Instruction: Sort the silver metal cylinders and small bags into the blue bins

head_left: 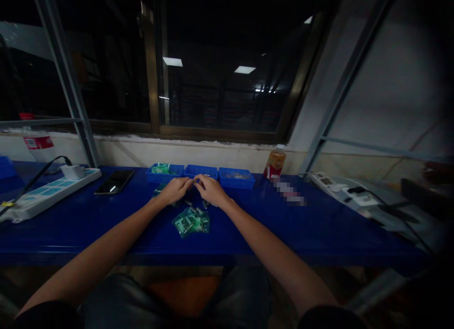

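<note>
While L hand (175, 190) & R hand (213, 192) sit close, curled (can't tell if gripping anything), best keep both steady abv green bags (191, 222).

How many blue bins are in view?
3 clearly, in a central row: left bin, middle bin, right bin. A blue object at the far left edge is cut off; it may be another.
</note>
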{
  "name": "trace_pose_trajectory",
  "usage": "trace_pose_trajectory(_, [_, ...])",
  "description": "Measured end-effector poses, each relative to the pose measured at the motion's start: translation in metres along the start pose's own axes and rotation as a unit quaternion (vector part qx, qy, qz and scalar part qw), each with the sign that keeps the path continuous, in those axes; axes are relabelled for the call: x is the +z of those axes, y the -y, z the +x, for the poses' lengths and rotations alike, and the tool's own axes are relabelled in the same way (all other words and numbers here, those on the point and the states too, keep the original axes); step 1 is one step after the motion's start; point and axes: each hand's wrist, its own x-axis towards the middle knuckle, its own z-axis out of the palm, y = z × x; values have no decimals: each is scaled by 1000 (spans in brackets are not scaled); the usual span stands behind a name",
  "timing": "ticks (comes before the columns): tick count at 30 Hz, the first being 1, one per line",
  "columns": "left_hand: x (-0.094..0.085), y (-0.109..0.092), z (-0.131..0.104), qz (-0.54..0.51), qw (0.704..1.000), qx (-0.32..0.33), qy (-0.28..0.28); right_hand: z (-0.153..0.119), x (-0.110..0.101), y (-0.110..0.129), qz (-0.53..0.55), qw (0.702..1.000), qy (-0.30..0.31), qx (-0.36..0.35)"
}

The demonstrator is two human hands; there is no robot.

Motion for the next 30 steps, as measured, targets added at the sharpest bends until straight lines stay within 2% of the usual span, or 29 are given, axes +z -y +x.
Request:
trace_pose_trajectory(2, [0, 5, 0, 0, 999, -1, 52, 3, -6, -7, -12, 1000, -22, 7])
trace_pose_trajectory(4, [-2, 11, -1, 1, 992, 16, 121, 5, -14, -21, -24, 997, -71, 35])
trace_pose_trajectory(8, [-10, 20, -6, -23, 975, 36, 220, 1, -32, -65, -53, 970, -189, 143])
trace_pose_trajectory(11, [-17, 19, -8, -47, 967, 29, 249, -6, -42, -92, -75, 948, -224, 211])
trace_pose_trajectory(13, [-19, 19, -8, -58, 963, 40, 260, -9, -45, -100, -77, 934, -248, 245])
trace_pose_trajectory(16, [-20, 20, -7, -67, 960, 61, 264, -8, -47, -96, -62, 921, -293, 251])
trace_pose_trajectory(19, [-17, 20, -6, -53, 965, 69, 247, -2, -41, -83, -68, 922, -321, 205])
trace_pose_trajectory(21, [-14, 19, -5, -26, 971, 59, 230, 1, -33, -75, -96, 935, -295, 173])
trace_pose_trajectory(24, [-10, 16, -4, 18, 979, 40, 198, 3, -19, -71, -146, 959, -191, 151])
trace_pose_trajectory(26, [-7, 14, -4, 33, 982, 35, 180, 2, -12, -70, -170, 964, -135, 155])
trace_pose_trajectory(30, [-2, 13, -4, 31, 988, 25, 152, -1, -9, -67, -196, 959, -100, 180])
